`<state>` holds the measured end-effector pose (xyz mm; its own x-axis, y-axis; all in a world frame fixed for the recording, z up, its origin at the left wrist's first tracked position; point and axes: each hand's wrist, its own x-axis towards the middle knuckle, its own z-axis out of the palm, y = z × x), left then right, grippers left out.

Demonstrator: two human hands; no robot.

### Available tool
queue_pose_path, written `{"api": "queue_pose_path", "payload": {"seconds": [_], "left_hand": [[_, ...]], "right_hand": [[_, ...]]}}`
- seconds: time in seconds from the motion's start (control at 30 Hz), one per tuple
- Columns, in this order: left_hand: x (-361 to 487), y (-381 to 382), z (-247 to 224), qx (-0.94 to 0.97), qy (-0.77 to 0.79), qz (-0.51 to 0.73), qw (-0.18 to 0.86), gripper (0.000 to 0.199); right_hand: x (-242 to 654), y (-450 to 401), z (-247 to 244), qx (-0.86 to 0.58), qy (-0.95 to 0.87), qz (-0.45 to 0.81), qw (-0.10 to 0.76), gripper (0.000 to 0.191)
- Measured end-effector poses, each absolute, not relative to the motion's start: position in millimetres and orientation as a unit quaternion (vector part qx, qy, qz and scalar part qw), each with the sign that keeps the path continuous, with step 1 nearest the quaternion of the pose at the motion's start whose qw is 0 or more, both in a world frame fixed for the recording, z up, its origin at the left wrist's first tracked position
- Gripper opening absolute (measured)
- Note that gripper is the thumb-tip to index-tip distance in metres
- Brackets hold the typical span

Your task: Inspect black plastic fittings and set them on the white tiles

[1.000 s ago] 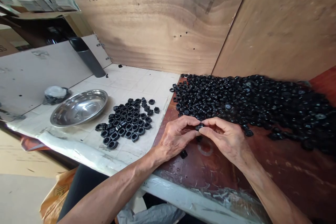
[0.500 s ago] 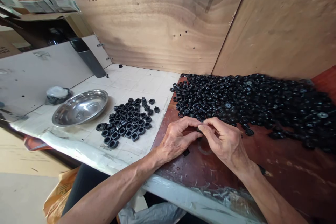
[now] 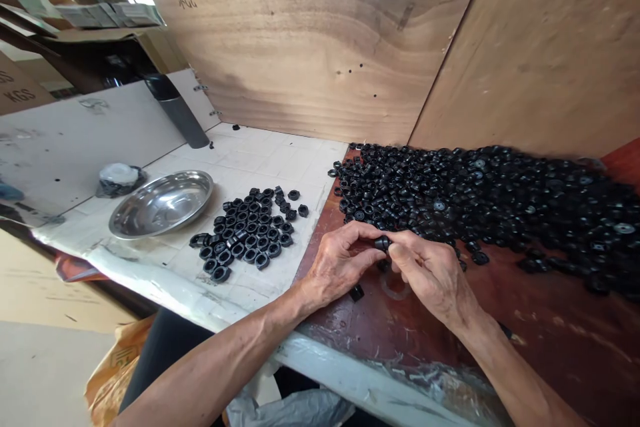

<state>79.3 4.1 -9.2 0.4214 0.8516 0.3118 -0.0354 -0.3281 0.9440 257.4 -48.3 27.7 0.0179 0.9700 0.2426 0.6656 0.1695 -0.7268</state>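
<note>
A small black plastic cap (image 3: 382, 243) is pinched between the thumb and forefinger of my left hand (image 3: 343, 260). My right hand (image 3: 431, 273) meets it from the other side, its fingers closed and touching the cap; whether they hold a second piece is hidden. Both hands are over the reddish-brown board (image 3: 425, 340). Just below the fingers lies a loose black piece (image 3: 357, 292). Beyond the hands spreads a big heap of black caps (image 3: 480, 193). To the left, a cluster of black caps (image 3: 245, 230), mostly open side up, sits on the white surface.
A shiny metal bowl (image 3: 163, 205) stands on the white tabletop (image 3: 280, 153) at left. Behind it are a wrapped bundle (image 3: 120, 179) and a dark grey bottle (image 3: 180, 113). Plywood panels (image 3: 320, 47) wall off the back. A thin dark tool (image 3: 507, 331) lies by my right forearm.
My right hand's fingers have curled in and shifted slightly, so the black cap between the hands now shows. The whole view has moved a little.
</note>
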Motion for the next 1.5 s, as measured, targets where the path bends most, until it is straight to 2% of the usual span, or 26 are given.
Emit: {"api": "queue_pose_path", "payload": {"seconds": [0.07, 0.13, 0.27, 0.33, 0.43, 0.53, 0.6, 0.8, 0.9, 1.0, 1.1, 1.27, 1.4, 1.5], "left_hand": [[79, 5, -9, 0.679, 0.309, 0.446, 0.495, 0.021], [78, 7, -9, 0.671, 0.319, 0.453, 0.492, 0.022], [78, 7, -10, 0.664, 0.321, 0.457, 0.498, 0.023], [78, 7, -11, 0.667, 0.314, 0.451, 0.502, 0.023], [79, 6, -11, 0.672, 0.318, 0.444, 0.501, 0.024], [78, 5, -10, 0.67, 0.321, 0.439, 0.505, 0.023], [77, 6, -8, 0.683, 0.314, 0.432, 0.498, 0.022], [75, 4, -6, 0.793, 0.262, 0.444, 0.324, 0.02], [75, 1, -11, 0.835, 0.229, 0.435, 0.246, 0.021], [73, -2, -17, 0.861, 0.236, 0.408, 0.191, 0.029], [71, -5, -20, 0.887, 0.229, 0.365, 0.166, 0.035], [49, -5, -12, 0.916, 0.224, 0.312, 0.116, 0.029], [4, 4, 1, 0.897, 0.368, 0.244, 0.039, 0.017], [-17, 9, 5, 0.87, 0.424, 0.237, -0.078, 0.014]], "right_hand": [[259, -47, 27, -0.621, -0.664, 0.244, 0.338, 0.056], [261, -46, 26, -0.637, -0.647, 0.257, 0.331, 0.06], [261, -43, 25, -0.616, -0.623, 0.286, 0.389, 0.034], [260, -43, 25, -0.602, -0.636, 0.291, 0.385, 0.027], [262, -42, 22, -0.614, -0.65, 0.265, 0.36, 0.031], [263, -41, 15, -0.601, -0.632, 0.286, 0.397, 0.021], [262, -41, 13, -0.594, -0.618, 0.313, 0.41, 0.023], [255, -45, 22, -0.62, -0.575, 0.371, 0.384, 0.029], [251, -45, 22, -0.606, -0.529, 0.428, 0.413, 0.039], [249, -42, 16, -0.575, -0.456, 0.52, 0.438, 0.042], [248, -40, 11, -0.571, -0.426, 0.56, 0.424, 0.043], [242, -47, 11, -0.595, -0.492, 0.511, 0.378, 0.046], [227, -63, 12, -0.58, -0.716, 0.272, 0.278, 0.021], [217, -69, 5, -0.527, -0.804, 0.219, 0.169, 0.005]]}}
